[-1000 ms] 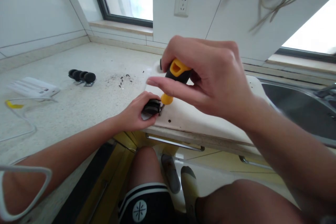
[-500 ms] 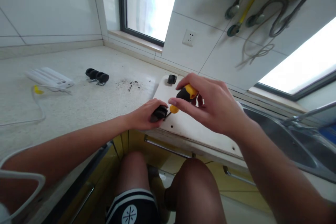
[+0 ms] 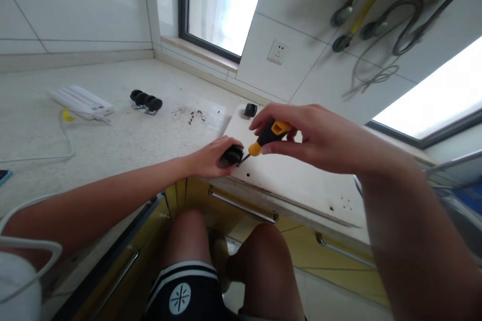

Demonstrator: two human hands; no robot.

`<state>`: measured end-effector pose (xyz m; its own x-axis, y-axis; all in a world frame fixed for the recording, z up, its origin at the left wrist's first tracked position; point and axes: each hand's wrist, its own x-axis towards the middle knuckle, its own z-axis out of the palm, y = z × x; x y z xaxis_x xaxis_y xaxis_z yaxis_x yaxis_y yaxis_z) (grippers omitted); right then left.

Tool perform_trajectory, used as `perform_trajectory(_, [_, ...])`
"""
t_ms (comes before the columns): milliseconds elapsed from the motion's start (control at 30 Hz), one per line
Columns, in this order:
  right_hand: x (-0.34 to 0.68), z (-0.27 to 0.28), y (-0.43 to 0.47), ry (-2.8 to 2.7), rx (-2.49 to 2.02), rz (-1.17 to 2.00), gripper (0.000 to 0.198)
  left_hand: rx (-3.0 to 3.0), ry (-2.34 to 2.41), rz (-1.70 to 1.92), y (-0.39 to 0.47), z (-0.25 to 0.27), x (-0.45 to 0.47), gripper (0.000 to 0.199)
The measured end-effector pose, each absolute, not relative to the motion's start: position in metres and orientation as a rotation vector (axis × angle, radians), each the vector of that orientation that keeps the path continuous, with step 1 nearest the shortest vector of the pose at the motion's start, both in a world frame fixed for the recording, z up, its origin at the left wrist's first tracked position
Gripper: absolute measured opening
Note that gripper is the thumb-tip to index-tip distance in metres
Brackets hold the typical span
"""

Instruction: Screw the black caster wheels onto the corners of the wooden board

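Observation:
My left hand [image 3: 213,156] is closed around a black caster wheel [image 3: 231,155] at the near left corner of a white board [image 3: 286,175] lying on the counter. In my right hand [image 3: 297,128] is a yellow and black screwdriver [image 3: 265,136], gripped by its handle. Its shaft slants down to the left, and the tip meets the base of the caster; the screw there is too small to make out. A second black caster [image 3: 250,110] stands at the board's far left corner. Small dark holes show along the board's near edge.
Loose black casters [image 3: 146,101] and scattered dark screws [image 3: 196,116] lie on the counter to the left. Beyond them is a white power bank [image 3: 81,102] with a cable. A sink [image 3: 457,210] is at the right; drawer handles [image 3: 241,205] project below the counter edge.
My right wrist and forearm have swung and the screwdriver handle has turned in my fingers, its tip staying at the caster. My left hand keeps its hold. The whole view has shifted slightly.

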<state>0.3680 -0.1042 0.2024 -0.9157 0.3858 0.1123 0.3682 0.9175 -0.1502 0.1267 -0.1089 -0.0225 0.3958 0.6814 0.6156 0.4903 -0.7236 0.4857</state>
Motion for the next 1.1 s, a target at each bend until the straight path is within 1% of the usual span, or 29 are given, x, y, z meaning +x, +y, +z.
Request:
perform_trajectory(67, [0.367, 0.200, -0.106, -2.839, -0.730, 0.024, 0.032, 2.435, 1.021, 1.255, -0.108, -0.024, 0.126, 0.047])
perform_trajectory(133, [0.366, 0.195, -0.108, -2.700, -0.885, -0.150, 0.040, 2.431, 1.010, 1.278, -0.108, -0.025, 0.126, 0.049])
perform_trajectory(167, [0.366, 0.194, -0.108, -2.678, -0.906, -0.176, 0.043, 2.425, 1.012, 1.280, -0.108, -0.025, 0.126, 0.050])
perform_trajectory(200, [0.368, 0.194, -0.107, -2.705, -0.873, -0.151, 0.043, 2.415, 1.022, 1.271, -0.109, -0.024, 0.126, 0.051])
perform_trajectory(300, [0.375, 0.197, -0.103, -2.887, -0.563, 0.074, 0.037, 2.389, 1.045, 1.216, -0.110, -0.022, 0.125, 0.051])
perform_trajectory(333, [0.376, 0.196, -0.102, -2.878, -0.499, 0.096, 0.036, 2.384, 1.049, 1.202, -0.111, -0.022, 0.125, 0.050])
perform_trajectory(400, [0.375, 0.187, -0.102, -2.721, -0.533, 0.008, 0.035, 2.379, 1.059, 1.187, -0.110, -0.022, 0.125, 0.051])
perform_trajectory(500, [0.371, 0.169, -0.108, -2.414, -0.688, -0.124, 0.043, 2.362, 1.094, 1.176, -0.109, -0.025, 0.124, 0.054])
perform_trajectory(567, [0.374, 0.165, -0.111, -2.443, -0.662, -0.036, 0.039, 2.352, 1.122, 1.174, -0.109, -0.025, 0.124, 0.052])
perform_trajectory(667, [0.384, 0.169, -0.113, -2.679, -0.531, 0.228, 0.031, 2.375, 1.108, 1.193, -0.109, -0.025, 0.124, 0.048])
perform_trajectory(700, [0.386, 0.169, -0.112, -2.694, -0.530, 0.269, 0.027, 2.385, 1.099, 1.196, -0.110, -0.025, 0.124, 0.048])
perform_trajectory(767, [0.385, 0.166, -0.111, -2.585, -0.616, 0.223, 0.025, 2.394, 1.098, 1.193, -0.110, -0.025, 0.123, 0.050])
perform_trajectory(867, [0.379, 0.159, -0.107, -2.381, -0.724, 0.108, 0.035, 2.404, 1.098, 1.208, -0.110, -0.025, 0.123, 0.052])
perform_trajectory(1033, [0.382, 0.164, -0.105, -2.656, -0.494, 0.346, 0.028, 2.424, 1.085, 1.208, -0.109, -0.026, 0.122, 0.049])
perform_trajectory(1100, [0.380, 0.162, -0.106, -2.595, -0.541, 0.292, 0.028, 2.425, 1.091, 1.218, -0.109, -0.028, 0.121, 0.051])
